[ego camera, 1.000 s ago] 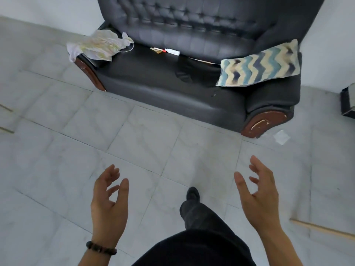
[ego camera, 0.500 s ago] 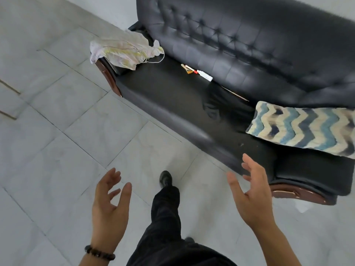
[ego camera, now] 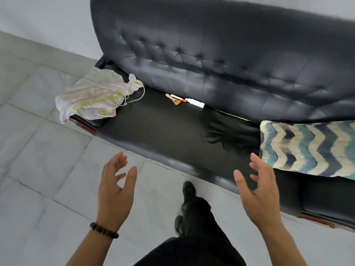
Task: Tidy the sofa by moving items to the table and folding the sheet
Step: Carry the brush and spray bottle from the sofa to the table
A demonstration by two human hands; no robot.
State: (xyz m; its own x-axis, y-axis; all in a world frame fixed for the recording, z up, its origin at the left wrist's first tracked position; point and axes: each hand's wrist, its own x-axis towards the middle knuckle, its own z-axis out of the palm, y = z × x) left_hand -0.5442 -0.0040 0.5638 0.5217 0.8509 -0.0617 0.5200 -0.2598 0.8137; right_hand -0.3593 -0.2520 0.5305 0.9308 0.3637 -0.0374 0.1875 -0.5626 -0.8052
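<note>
- My left hand [ego camera: 115,192] and right hand [ego camera: 259,191] hang open, fingers spread, holding nothing.
- Since half a second ago I've stepped closer; the black sofa [ego camera: 211,64] now looms larger.
- The crumpled sheet [ego camera: 94,96] drapes the armrest at ten o'clock.
- Small items [ego camera: 184,99] lie at twelve, the chevron cushion [ego camera: 307,146] at two.
</note>
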